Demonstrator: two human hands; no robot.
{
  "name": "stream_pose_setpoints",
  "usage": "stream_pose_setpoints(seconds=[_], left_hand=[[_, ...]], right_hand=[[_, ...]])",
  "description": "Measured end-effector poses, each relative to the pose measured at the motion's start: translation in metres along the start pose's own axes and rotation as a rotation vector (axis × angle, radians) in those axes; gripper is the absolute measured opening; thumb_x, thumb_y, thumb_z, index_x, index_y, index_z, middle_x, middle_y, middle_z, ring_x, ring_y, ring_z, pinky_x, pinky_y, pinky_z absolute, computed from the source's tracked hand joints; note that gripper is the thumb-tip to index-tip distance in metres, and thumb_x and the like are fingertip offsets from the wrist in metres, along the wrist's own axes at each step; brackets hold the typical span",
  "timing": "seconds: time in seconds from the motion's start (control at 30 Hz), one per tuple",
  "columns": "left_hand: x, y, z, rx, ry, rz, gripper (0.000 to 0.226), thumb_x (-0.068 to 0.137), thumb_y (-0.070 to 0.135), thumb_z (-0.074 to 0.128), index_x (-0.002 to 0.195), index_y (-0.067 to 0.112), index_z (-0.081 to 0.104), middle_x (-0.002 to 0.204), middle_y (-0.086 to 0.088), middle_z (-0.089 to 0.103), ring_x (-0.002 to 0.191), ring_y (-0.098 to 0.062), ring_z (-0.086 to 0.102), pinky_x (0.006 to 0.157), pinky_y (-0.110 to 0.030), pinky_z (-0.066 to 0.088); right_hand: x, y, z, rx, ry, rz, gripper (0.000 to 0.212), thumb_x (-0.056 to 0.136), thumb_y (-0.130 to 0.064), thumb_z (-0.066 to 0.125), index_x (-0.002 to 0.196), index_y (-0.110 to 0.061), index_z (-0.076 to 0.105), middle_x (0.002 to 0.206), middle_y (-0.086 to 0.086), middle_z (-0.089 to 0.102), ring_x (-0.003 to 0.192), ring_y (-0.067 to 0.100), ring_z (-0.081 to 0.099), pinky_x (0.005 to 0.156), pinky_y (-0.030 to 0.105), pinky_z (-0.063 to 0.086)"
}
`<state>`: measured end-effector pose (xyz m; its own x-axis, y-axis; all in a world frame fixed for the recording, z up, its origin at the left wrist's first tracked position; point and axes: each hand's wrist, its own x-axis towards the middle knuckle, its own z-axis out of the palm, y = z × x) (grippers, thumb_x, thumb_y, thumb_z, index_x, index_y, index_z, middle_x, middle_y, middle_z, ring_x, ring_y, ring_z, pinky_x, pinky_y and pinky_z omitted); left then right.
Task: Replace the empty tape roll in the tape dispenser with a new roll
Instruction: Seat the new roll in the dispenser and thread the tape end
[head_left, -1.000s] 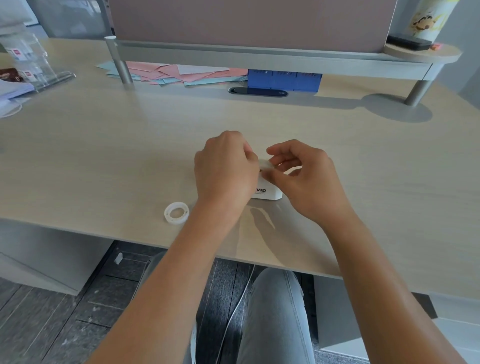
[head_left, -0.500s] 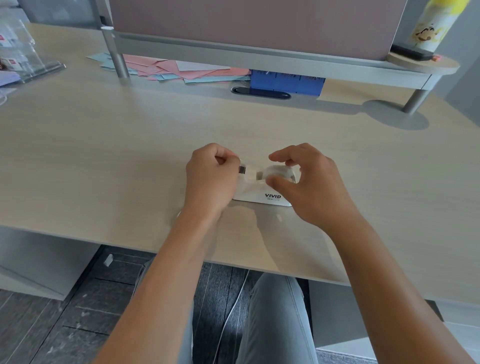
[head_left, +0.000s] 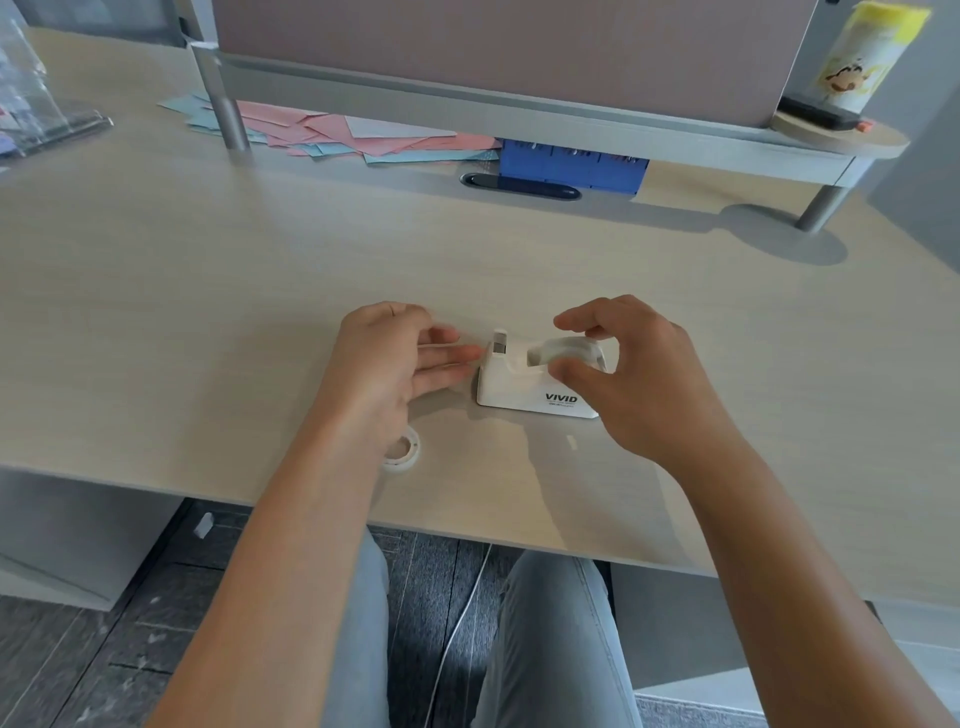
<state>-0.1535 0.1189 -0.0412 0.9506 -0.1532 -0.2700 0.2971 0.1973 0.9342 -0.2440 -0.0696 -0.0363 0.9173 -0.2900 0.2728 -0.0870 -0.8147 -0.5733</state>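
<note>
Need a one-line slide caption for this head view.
Right hand steadies the roll in the white tape dispenser; open left hand beside it, spare ring near desk edge.

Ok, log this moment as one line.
step: seating roll | left hand: open, beside dispenser | right hand: on new roll in dispenser | empty core: on desk

A white plastic tape dispenser (head_left: 535, 387) stands on the pale wood desk (head_left: 208, 291), a clear tape roll (head_left: 566, 349) seated in it. The right hand (head_left: 644, 379) is at its right, the left hand (head_left: 384, 364) just left. A small empty tape core ring (head_left: 402, 453) lies nearer the desk's front edge, left of the dispenser.
</note>
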Motion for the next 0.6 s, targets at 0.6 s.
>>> stream_pose_setpoints(seconds=[0.6], left_hand=[[0.014, -0.004, -0.024, 0.132, 0.022, -0.018, 0.014, 0.097, -0.002, 0.054, 0.086, 0.003, 0.060, 0.074, -0.013, 0.062, 0.059, -0.029, 0.065, 0.051, -0.034, 0.063]], right_hand=[[0.017, -0.025, 0.036, 0.119, 0.121, 0.160, 0.045, 0.086, -0.047, 0.077, 0.122, -0.021, 0.072, 0.120, -0.005, 0.070, 0.116, 0.014, 0.063, 0.099, 0.035, 0.051]])
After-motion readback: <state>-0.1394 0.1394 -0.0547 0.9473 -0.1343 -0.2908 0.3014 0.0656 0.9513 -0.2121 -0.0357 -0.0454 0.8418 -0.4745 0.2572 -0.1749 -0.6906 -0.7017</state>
